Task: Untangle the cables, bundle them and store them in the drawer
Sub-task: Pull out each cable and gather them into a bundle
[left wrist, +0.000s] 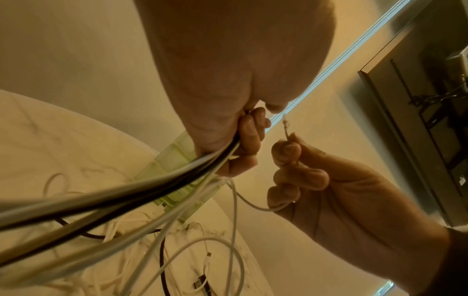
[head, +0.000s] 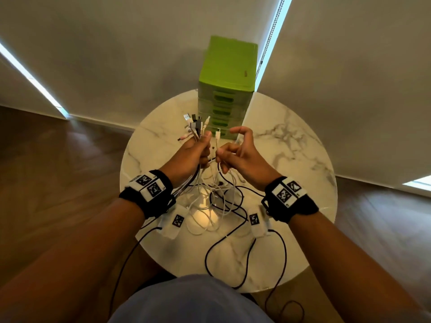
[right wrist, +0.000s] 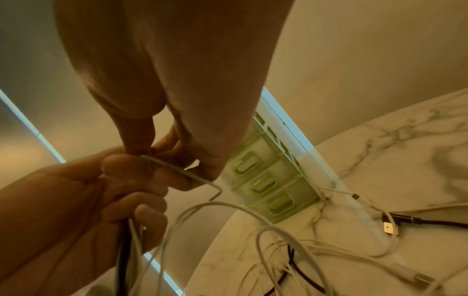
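Note:
My left hand [head: 203, 148] grips a bunch of white and black cables [head: 196, 128], their plugs sticking up above the fist. In the left wrist view the bunch [left wrist: 152, 188] runs down out of the curled fingers [left wrist: 249, 140]. My right hand [head: 221, 155], close beside the left, pinches one thin white cable [head: 217, 136] between thumb and forefinger, its plug [left wrist: 285, 124] pointing up. The right wrist view shows that cable [right wrist: 177, 170] bent across the left hand's knuckles. The rest of the cables lie in a loose tangle [head: 217, 206] on the table below. The green drawer unit [head: 227, 73] stands behind, all drawers closed.
The round marble table [head: 291, 159] carries the drawer unit at its far edge, against a wall. Loose USB plugs [right wrist: 390, 226] lie near the unit's foot. Black cords [head: 245, 264] loop across the table's near edge and hang over it. Wooden floor surrounds the table.

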`<state>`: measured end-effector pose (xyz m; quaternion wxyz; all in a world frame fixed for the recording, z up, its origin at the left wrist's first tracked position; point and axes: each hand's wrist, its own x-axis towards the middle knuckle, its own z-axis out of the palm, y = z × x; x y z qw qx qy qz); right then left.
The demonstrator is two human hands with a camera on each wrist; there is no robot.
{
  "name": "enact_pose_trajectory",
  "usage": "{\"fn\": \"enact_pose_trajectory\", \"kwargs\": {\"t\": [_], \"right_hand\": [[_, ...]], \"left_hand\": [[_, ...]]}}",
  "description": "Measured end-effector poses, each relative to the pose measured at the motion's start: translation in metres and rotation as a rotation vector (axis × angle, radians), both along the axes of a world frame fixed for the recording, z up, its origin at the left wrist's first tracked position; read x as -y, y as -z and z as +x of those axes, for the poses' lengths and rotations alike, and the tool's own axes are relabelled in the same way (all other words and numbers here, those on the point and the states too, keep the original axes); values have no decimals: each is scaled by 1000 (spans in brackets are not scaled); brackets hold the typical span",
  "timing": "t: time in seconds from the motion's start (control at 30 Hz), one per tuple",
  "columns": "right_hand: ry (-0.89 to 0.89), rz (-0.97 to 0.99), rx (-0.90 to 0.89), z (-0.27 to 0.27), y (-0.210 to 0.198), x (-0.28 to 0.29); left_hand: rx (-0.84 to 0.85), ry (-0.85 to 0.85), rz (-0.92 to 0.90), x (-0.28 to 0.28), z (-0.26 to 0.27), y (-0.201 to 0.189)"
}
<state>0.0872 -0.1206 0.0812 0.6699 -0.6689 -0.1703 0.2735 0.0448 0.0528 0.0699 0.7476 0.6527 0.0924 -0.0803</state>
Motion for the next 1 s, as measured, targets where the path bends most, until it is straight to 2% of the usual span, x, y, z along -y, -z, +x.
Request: {"fn": "enact_pose_trajectory", "kwargs": {"t": [0.2,0.3,0.37,0.43,0.47,0.5,0.57,0.67,0.73,0.87,1.0], "right_hand": [[9,-76,37,-18,-7,-12],[-26,-114,38,-28,-6,-14],[-86,-302,246,-35,-1,-14],[-158,-620,606,-41,7,-14],[-152,-723,720,-43,11,-14],[-98,-739,767,-45,13,-14],[59,-650,772,-43,15,-15],[206,-456,630,-41,4,-20],[176,-468,627,-41,-6,-24],[1,-554,690,-41,-10,-31],[-106,-572,693,-43,-8,-34]], "left_hand": [[106,123,26,-6,-13,-10],[115,102,52,-9,-16,-10],[86,34,59,-17,-13,-7],[64,-52,26,-24,-9,-6],[57,-89,-21,-27,-7,-7],[49,-112,-67,-30,-6,-8],[22,-129,-142,-32,-5,-11],[-39,-132,-220,-32,-5,-11],[-14,-98,-199,-27,-8,-12],[68,-23,-66,-16,-16,-10],[86,-75,20,-12,-21,-5]]}}
